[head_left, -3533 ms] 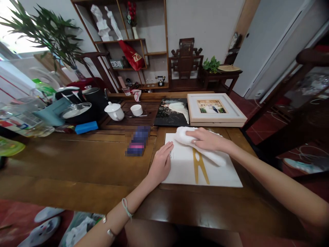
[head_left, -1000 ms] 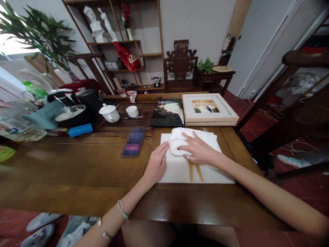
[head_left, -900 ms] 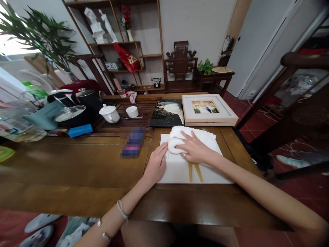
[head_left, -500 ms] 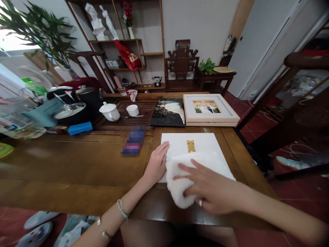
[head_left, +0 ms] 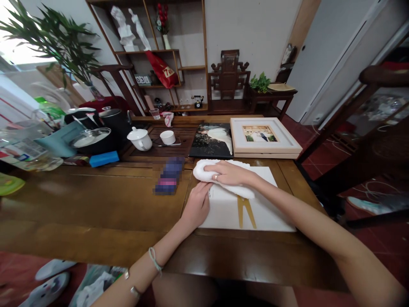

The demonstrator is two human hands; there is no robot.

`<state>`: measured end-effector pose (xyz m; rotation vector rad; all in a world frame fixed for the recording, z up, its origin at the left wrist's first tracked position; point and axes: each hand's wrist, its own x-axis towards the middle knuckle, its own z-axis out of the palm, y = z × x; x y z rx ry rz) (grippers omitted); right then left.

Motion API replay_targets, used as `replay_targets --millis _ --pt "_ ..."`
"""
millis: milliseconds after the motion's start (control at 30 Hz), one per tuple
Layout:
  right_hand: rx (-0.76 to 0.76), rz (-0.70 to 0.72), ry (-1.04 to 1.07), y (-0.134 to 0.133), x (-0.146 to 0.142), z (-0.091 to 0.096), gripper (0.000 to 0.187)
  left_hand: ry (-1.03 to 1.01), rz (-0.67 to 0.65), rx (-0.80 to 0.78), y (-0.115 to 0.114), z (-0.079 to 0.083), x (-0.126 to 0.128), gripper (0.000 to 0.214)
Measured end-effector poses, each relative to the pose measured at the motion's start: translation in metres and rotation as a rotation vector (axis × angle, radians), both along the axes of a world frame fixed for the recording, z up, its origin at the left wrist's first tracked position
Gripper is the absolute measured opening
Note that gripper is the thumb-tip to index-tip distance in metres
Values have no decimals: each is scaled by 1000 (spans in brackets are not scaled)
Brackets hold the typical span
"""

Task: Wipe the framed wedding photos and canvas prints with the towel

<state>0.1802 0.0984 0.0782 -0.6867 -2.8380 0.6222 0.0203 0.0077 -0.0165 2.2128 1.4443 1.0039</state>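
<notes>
A white flat rectangular panel (head_left: 220, 213) with a gold forked piece (head_left: 245, 212) on its face lies near the table's front edge. Along the panel's left edge my left hand (head_left: 196, 205) rests flat, fingers stretched out and near the cloth. My right hand (head_left: 231, 172) presses a fluffy white cloth (head_left: 204, 171) onto the panel's far left part, fingers bent over it. The cloth covers the panel's far edge and the upper end of the gold piece.
Behind the panel lie a dark photo panel (head_left: 209, 143) and a light wooden picture frame (head_left: 283, 149). A white lidded cup (head_left: 139, 139), a small white bowl (head_left: 168, 137), a blue block (head_left: 104, 159) and a blurred dark blue item (head_left: 169, 175) are on the wooden table (head_left: 96, 204).
My right hand has moved the cloth from the panel's near side to its far left. The gold piece's forked lower part now shows. My left hand stays at the left edge.
</notes>
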Motion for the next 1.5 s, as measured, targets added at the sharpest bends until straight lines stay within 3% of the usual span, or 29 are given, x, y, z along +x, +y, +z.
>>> replay_targets --millis 100,333,467,600,667,733,833,967,1067,1167,1267,1400,1500 --pt "15 -51 -9 -3 20 -2 22 1 10 13 0 -2 0 43" --pt "98 -364 -67 -19 112 -25 30 18 28 19 0 -9 -2 46" --pt "79 -361 -160 -70 127 -25 35 9 31 11 0 -8 -1 45" --pt "-58 -269 -256 -138 130 -1 43 17 24 -2 0 -6 0 45" --pt "-131 -234 -249 -154 133 9 42 23 23 -10 0 -6 0 45" --pt "-152 -231 -205 -147 135 10 38 28 22 -14 -1 -6 0 45" --pt "-50 -323 -108 -106 127 -8 36 31 24 -17 -1 -5 -1 45" --pt "127 -444 -34 -48 94 -37 39 25 26 -12 -1 -6 -1 45" --pt "202 -437 -107 -34 63 -41 43 14 22 3 0 -7 -1 45" --pt "214 -382 -191 -52 38 -36 49 3 18 9 1 -6 -2 45" --pt "165 -186 -210 -92 31 -30 49 0 -13 -16 0 -4 -2 46" --pt "21 23 -186 -135 57 -17 41 -6 3 -18 0 -4 -3 45" --pt "-99 -49 -181 -135 92 -8 43 4 14 -9 0 -6 -3 45"
